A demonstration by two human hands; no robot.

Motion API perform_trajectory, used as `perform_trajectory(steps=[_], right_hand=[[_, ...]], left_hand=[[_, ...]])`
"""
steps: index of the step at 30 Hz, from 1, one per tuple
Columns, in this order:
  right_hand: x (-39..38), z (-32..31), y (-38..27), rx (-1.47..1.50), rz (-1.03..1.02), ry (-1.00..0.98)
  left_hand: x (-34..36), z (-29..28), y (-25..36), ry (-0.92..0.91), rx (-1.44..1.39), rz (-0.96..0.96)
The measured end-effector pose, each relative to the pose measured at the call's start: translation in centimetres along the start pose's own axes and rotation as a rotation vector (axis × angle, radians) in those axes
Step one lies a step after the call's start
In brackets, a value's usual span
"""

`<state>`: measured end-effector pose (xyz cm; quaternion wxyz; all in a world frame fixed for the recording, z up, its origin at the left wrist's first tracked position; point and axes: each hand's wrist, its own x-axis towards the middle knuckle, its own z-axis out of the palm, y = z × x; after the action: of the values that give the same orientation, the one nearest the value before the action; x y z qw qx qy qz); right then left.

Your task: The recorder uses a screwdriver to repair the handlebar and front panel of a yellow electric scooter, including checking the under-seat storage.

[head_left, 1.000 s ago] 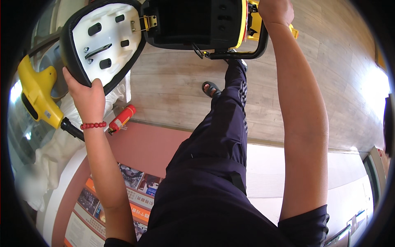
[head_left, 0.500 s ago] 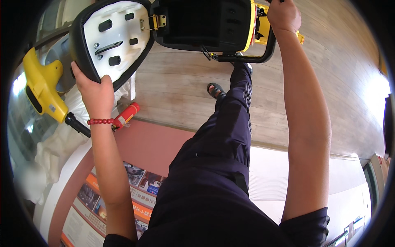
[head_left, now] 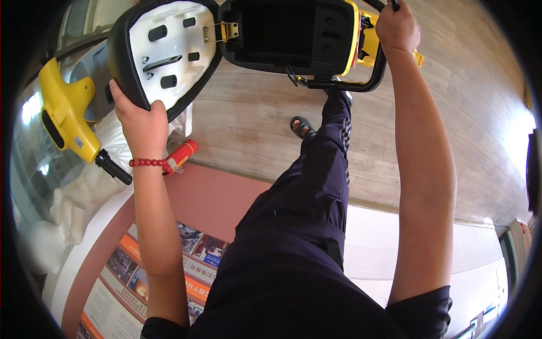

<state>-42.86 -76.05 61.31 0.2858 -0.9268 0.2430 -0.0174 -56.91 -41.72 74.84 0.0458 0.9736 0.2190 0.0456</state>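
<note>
Head view: left hand (head_left: pixel 144 127) grasps a black-rimmed white seat (head_left: pixel 161 48), hinged at the left edge of a hollow, dark box (head_left: pixel 324 69); right hand (head_left: pixel 399 31) grips a tubular rail (head_left: pixel 379 73).

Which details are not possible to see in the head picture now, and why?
In the head view:
Left hand: some fingers, behind the black-rimmed seat with white underside.
Right hand: fingertips, hidden by the back of the hand at the black bent tubular rail.
Black plastic storage box: far side, cut off by the upper edge; bottom, lost in shadow.
Red cylindrical extinguisher: one end, partly covered by the left wrist.
</note>
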Motion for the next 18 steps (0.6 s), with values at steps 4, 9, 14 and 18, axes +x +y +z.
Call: perform_trajectory(steps=[4, 9, 14, 18], right_hand=[[-0.1, -0.1, -0.1, 0.004, 0.004, -0.001], [-0.2, -0.1, -0.1, 0.025, -0.001, 0.0], [0.5, 1.6, 0.9, -0.024, -0.095, 0.097], [1.5, 2.7, 2.2, -0.008, -0.086, 0.072]], left_hand=[[0.0, -0.1, 0.1, -0.008, -0.009, -0.01], [0.0, 0.0, 0.0, 0.024, 0.026, 0.036], [-0.1, 0.0, -0.2, 0.024, 0.015, 0.039], [-0.1, 0.0, -0.2, 0.018, 0.017, 0.038]])
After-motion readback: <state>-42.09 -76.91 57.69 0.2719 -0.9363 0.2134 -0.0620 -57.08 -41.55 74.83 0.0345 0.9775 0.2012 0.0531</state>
